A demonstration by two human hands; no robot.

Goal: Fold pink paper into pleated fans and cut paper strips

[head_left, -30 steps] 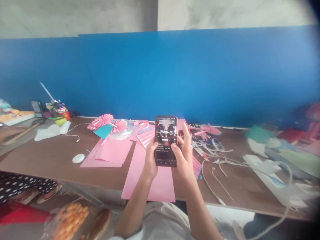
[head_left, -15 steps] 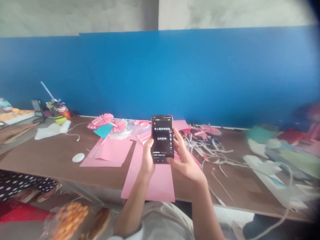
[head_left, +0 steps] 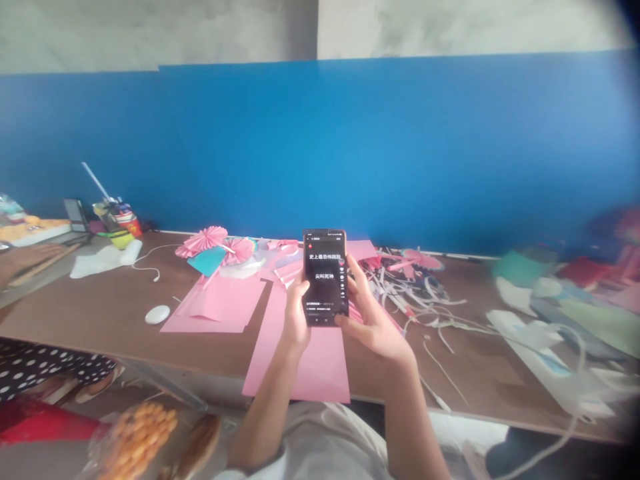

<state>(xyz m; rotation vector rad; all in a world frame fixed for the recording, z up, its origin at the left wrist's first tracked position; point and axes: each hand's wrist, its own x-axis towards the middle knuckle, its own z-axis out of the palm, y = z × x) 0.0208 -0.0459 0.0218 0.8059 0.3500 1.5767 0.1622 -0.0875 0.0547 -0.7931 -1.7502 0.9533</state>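
Observation:
A smartphone is held upright over the table, its dark screen showing two lines of white characters and a column of small icons at the right. My left hand grips its left edge, thumb along the side. On the other side, my right hand closes round the lower right edge, with the thumb at the bottom corner of the screen and fingers behind. Beneath and beyond the phone lie pink paper sheets. Folded pink paper fans and a teal paper piece rest to the left.
A brown table runs along a blue wall panel. Tangled paper strips and a white cable lie at right. A white round case and a pen holder stand left. Another person's polka-dot trousers show below.
Both hands and the phone stay nearly in place, and the screen shows the same text. At the far left, another person's arm has shifted slightly.

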